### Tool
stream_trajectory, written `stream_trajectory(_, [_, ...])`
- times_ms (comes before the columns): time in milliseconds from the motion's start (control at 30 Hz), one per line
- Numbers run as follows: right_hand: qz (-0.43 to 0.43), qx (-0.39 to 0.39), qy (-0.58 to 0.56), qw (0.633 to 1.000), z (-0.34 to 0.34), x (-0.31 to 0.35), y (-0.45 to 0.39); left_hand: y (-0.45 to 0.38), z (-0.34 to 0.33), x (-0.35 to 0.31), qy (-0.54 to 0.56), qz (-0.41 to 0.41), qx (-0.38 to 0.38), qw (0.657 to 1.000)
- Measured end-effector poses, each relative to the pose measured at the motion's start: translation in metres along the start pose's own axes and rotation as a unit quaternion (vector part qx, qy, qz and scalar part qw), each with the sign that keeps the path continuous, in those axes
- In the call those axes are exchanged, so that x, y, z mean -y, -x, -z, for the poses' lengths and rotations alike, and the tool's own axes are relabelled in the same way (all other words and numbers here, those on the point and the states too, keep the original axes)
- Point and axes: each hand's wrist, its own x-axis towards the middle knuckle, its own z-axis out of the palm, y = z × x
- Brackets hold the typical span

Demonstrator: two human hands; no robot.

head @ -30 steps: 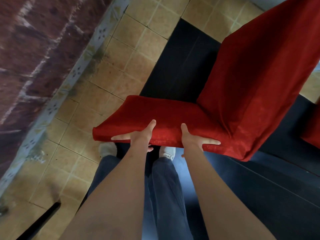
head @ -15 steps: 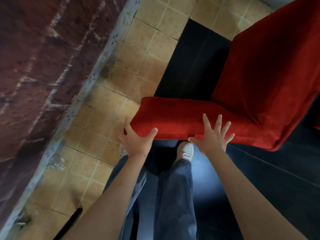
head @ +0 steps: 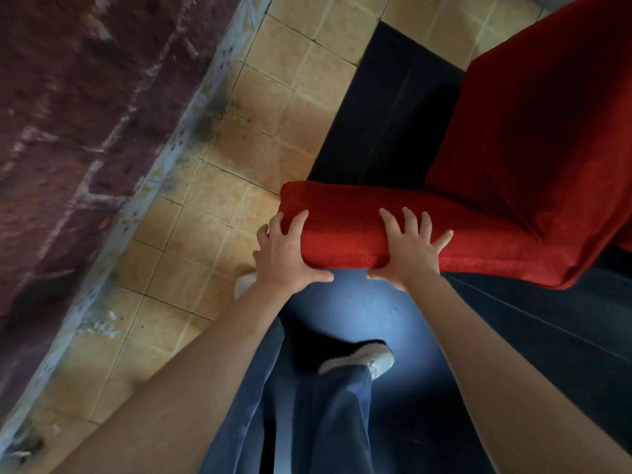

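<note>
The person stood at the near edge of the red chair, which sat on a dark mat right of the tiled floor. The left hand wrapped the seat's left corner, fingers curled over the top, thumb tucked beneath. The right hand clamped the same edge further right, fingers spread, thumb under. Two holds set apart, I judged, would keep the chair level for a lift or shove (its legs were hidden).
</note>
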Motion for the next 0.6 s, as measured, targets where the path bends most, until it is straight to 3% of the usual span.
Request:
stream_trajectory(167, [0.011,-0.033,-0.008,0.999,-0.005,-0.003,-0.002,-0.002,0.0,0.002,-0.051,-0.017,-0.018,0.998])
stream_trajectory(367, [0.011,-0.06,-0.003,0.998,-0.011,-0.001,-0.002,-0.011,0.004,0.014,-0.148,-0.094,-0.012,0.984])
stream_trajectory(600, [0.029,-0.075,0.035,0.996,-0.011,-0.004,-0.005,-0.014,0.0,0.024,-0.083,-0.134,-0.022,0.987])
